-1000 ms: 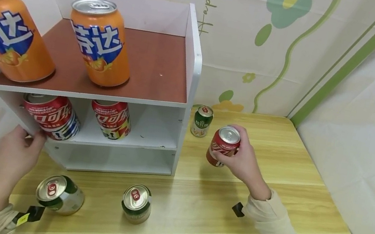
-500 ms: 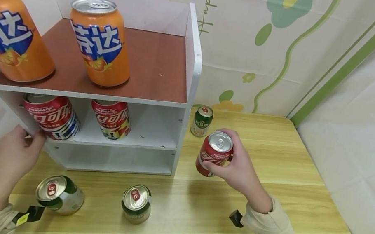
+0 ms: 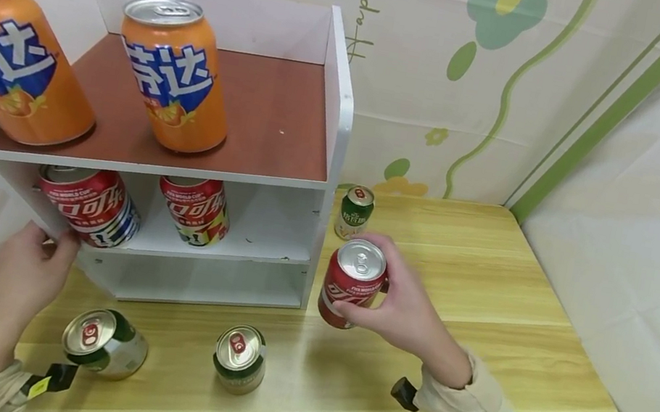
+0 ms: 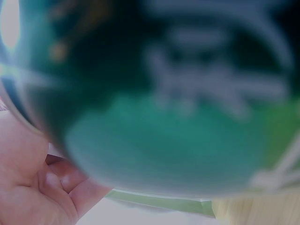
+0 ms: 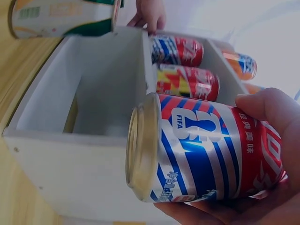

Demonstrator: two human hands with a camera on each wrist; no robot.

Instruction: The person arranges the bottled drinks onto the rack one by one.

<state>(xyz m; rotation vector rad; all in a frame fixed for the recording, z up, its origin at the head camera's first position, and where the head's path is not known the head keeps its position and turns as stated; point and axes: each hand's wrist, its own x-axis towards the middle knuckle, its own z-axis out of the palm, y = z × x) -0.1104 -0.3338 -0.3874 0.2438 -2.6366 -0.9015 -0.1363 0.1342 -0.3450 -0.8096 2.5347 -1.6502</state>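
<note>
For apparent transfer, a red can (image 3: 351, 283) is gripped by the right hand (image 3: 399, 310), the shelf (image 3: 273, 115) at left by the left hand (image 3: 30, 267), edge clearance seeming needed.

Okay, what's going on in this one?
A person's right hand holds a red cylindrical metal can, lifted above the pale wood-grained table, to the right of a white box-shaped shelf unit. The left hand grips the unit's left side edge. Two orange metal cans stand on its top, two more red metal cans on the shelf below. Three green-and-white metal cans stand on the table, two in front, one farther right.
</note>
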